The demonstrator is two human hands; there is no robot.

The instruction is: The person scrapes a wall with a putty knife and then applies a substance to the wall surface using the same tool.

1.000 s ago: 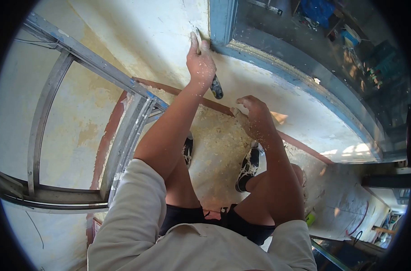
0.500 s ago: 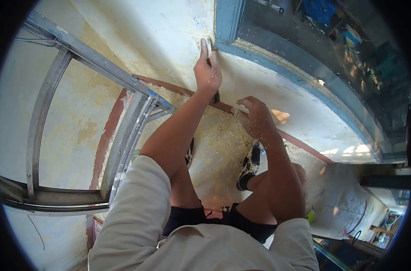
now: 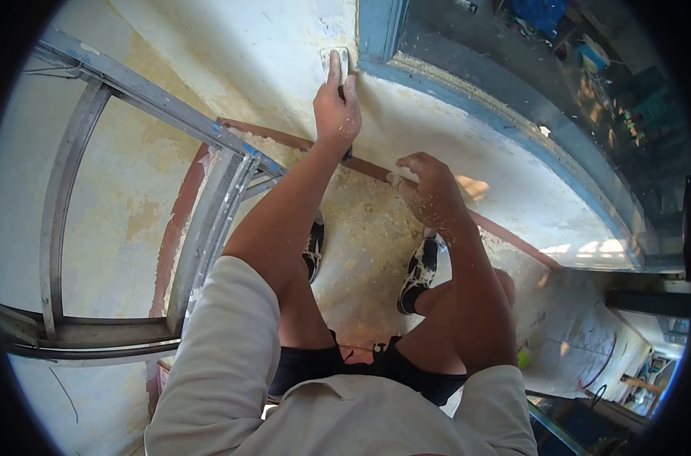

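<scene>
Far left: grey metal scaffold frame (image 3: 209, 220) with flaking blue paint, standing close against the pale, yellow-stained plaster wall (image 3: 231, 53).

Centre: left hand (image 3: 335, 112) reaches up to the wall and grasps a flat metal-bladed scraper (image 3: 336, 59). Forefinger lies extended along the back of the blade; remaining fingers wrap the dark handle, whose end shows just below the wrist. Blade is pressed flat on the plaster, just beside the lower left corner of the blue-painted window frame (image 3: 376, 30).

Below, between the arms: two black-and-white shoes (image 3: 418, 270) planted on a floor littered with pale plaster flakes (image 3: 364, 228). A reddish-brown skirting band (image 3: 376, 171) runs along the foot of the wall.

Right of centre: right hand (image 3: 427, 182), dusted with flakes, fingers curled inward into a loose fist. Something small and pale shows at the fingertips; cannot tell whether it is gripped. The hand hangs near the wall, lower than the left and well apart from the scraper.
</scene>
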